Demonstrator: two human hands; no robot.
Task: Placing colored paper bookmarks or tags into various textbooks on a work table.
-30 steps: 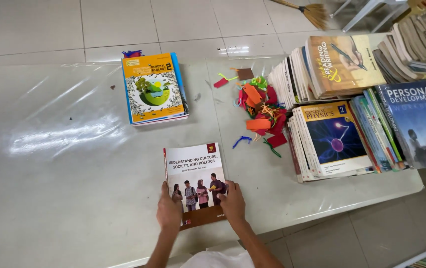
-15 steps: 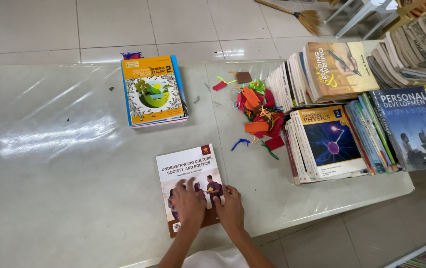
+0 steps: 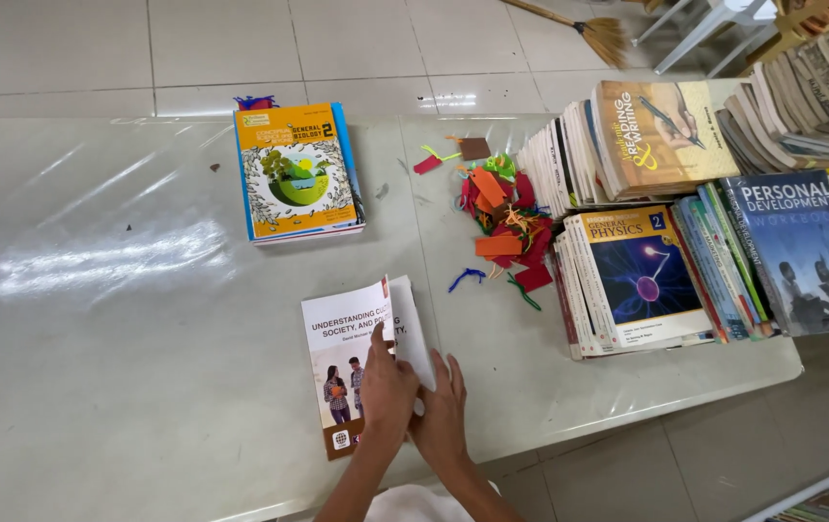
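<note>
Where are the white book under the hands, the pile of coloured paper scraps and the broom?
white book (image 3: pixel 342 338), head view, on its front cover.
pile of coloured paper scraps (image 3: pixel 503 213), head view, on its middle.
broom (image 3: pixel 604 35), head view, on its bristles.

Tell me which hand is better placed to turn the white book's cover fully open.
Probably the left hand: its fingers already lie on the lifted cover of the white book. The right hand rests flat by the book's right edge, under the raised pages, better suited to steadying.

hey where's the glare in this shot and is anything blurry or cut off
Head view: bright glare streaks on the table's plastic cover left of the hands, and a spot on the floor tiles; the book under the left hand and right hand is sharp; right-edge stacks are cropped.
</note>
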